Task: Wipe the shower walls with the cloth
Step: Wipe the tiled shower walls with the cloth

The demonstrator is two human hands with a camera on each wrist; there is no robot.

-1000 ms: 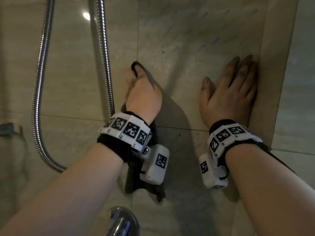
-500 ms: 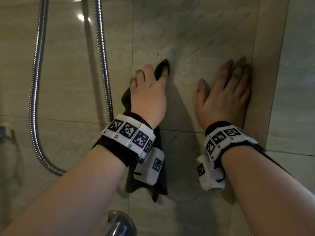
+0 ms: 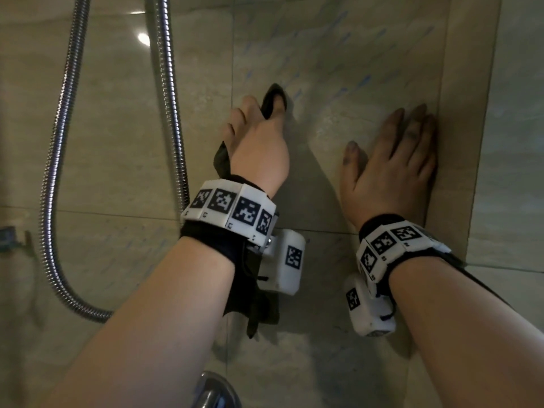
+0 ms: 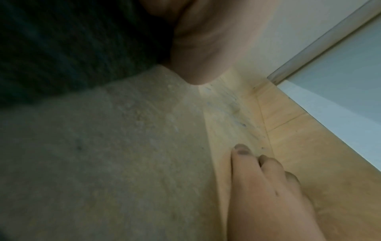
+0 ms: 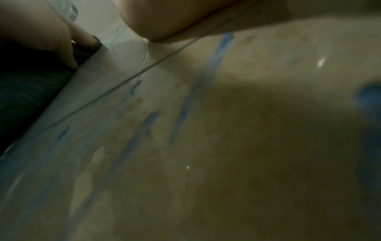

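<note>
where the left hand (image 3: 259, 148) grips it, the cloth (image 3: 256, 304) hangs dark, crumpled

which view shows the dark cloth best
The head view: the dark cloth shows from its tip above the left hand to the end hanging below the wrist. The left wrist view gives only a dark blurred mass at upper left; the right wrist view catches a dark patch under that hand's fingers.
</note>
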